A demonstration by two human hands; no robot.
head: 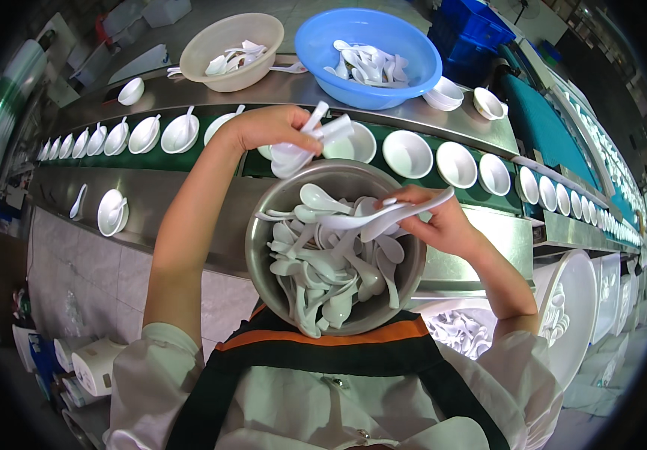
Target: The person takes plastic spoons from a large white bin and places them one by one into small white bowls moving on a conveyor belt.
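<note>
A steel basin (264, 225) heaped with white ceramic soup spoons (323, 261) stands before my body. My left hand (278, 132) grips several white spoons (290, 160) over the basin's far rim, beside the green conveyor belt. Over the basin's right side, my right hand (436, 219) holds a few spoons (408, 214) by their handles. White bowls run along the belt; those on the left, such as this bowl (180, 135), have a spoon in them, while on the right an empty bowl (408, 154) is one of several without spoons.
Beyond the belt, a beige basin (188, 62) and a blue basin (430, 67) hold spoons on a steel ledge (278, 93). A bowl with a spoon (110, 216) and a lone spoon (78, 201) lie on the near ledge. Spoon-filled tubs (579, 315) stand at lower right.
</note>
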